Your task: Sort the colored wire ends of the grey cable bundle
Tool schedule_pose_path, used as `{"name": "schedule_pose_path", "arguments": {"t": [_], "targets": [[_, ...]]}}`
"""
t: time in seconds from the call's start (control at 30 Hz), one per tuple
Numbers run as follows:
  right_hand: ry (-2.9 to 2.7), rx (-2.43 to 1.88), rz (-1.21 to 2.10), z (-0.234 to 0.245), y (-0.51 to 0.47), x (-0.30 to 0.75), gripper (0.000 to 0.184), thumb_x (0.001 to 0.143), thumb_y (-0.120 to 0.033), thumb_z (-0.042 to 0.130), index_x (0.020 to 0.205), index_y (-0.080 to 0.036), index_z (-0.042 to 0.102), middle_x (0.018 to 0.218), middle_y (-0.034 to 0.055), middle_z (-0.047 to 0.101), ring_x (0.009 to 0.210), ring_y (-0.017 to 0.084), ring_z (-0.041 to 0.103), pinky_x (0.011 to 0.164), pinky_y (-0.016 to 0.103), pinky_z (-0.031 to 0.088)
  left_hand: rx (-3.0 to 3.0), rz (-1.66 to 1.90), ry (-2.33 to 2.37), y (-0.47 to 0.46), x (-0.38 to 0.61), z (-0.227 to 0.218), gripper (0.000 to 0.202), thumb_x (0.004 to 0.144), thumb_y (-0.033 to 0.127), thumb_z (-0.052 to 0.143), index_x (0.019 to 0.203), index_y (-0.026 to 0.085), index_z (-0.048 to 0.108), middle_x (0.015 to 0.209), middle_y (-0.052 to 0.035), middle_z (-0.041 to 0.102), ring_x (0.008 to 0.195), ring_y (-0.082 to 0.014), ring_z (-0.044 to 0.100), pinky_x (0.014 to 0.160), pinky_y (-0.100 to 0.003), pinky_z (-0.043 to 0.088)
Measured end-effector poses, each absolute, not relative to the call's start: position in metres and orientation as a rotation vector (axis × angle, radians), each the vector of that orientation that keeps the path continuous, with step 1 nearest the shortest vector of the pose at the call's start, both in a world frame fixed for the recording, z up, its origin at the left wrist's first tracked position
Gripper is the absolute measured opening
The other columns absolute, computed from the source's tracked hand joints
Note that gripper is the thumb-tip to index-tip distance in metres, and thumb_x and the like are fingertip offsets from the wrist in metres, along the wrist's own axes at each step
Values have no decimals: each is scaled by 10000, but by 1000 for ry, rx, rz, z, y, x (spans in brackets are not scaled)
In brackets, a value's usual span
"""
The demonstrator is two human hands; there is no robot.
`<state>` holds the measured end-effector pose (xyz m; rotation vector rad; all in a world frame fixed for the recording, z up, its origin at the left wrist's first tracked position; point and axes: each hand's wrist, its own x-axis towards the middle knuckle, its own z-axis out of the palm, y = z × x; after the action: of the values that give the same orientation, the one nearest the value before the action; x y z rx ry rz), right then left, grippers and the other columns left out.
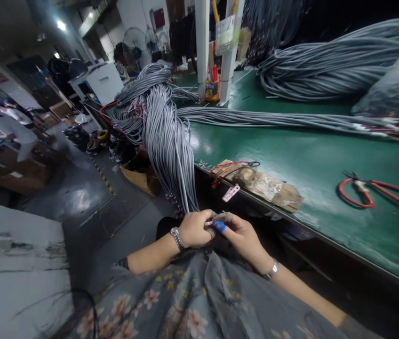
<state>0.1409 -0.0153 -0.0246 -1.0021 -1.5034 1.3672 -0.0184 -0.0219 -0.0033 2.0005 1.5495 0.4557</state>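
My left hand (195,229), with a watch at its wrist, is closed around the end of a grey cable. Thin wires show between the fingers of both hands. My right hand (248,239) pinches at that same cable end, a blue covering (219,226) on one fingertip. The exact grip is partly hidden by the fingers. Just beyond the hands, a thick bundle of grey cables (167,132) hangs over the table edge. Beside it on the edge lies a taped block (266,186) with red and black wires, and a pink tag (231,193) hangs there.
On the green table (291,155) lie a long row of grey cables (256,117), a large cable coil (326,66) and a red cable loop (356,200). A white post (202,52) rises behind. Below left sits an open cardboard box (138,174); people work far left.
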Motion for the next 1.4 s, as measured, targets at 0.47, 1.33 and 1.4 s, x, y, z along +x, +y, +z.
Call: {"name": "schedule_pose_path", "arguments": {"t": [0.47, 1.33, 1.4], "targets": [[-1387, -1018, 1583, -35, -5, 128, 295, 650, -469, 749, 721, -209, 628, 690, 6, 637, 650, 163, 558, 671, 304, 480, 1430, 465, 1011, -3, -55, -30, 486, 759, 608, 593, 660, 134, 634, 599, -31, 642, 552, -98, 523, 568, -205, 408], [-1189, -1097, 1581, -23, -11, 104, 323, 618, -490, 773, 648, -200, 634, 629, 5, 598, 597, 151, 503, 576, 289, 427, 949, 904, 1116, -16, -47, -18, 573, 564, 700, 687, 536, 141, 563, 489, -29, 595, 467, -123, 546, 550, -266, 476], [-1216, -1102, 1561, -24, -11, 111, 327, 628, -500, 767, 664, -201, 638, 638, 4, 603, 607, 153, 514, 591, 289, 440, 947, 900, 1134, -16, -42, -17, 561, 574, 689, 687, 550, 142, 566, 492, -28, 592, 464, -122, 542, 532, -261, 466]]}}
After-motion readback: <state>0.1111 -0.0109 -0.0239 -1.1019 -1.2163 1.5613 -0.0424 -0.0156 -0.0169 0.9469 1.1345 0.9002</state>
